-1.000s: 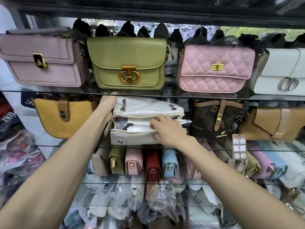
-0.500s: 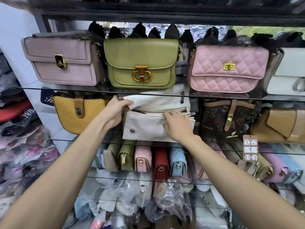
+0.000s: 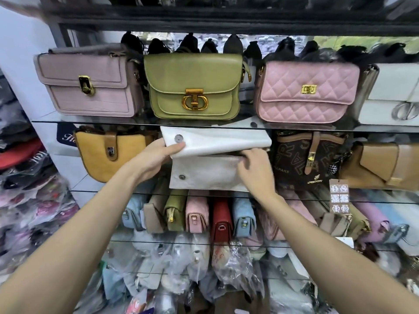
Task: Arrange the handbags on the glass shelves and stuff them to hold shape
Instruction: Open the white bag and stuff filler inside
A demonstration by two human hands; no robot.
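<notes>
Head view: the left hand (image 3: pixel 156 155) grips the white bag's (image 3: pixel 204 173) lifted flap (image 3: pixel 215 141); the right hand's (image 3: pixel 256 168) fingers curl into its opening. Four bags stand on the shelf (image 3: pixel 90 120) above.

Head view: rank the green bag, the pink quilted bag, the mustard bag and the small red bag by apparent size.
1. green bag and pink quilted bag: look about alike, so unranked.
2. mustard bag, partly hidden by the left hand.
3. small red bag, shown end-on, so its real size is unsure.
</notes>
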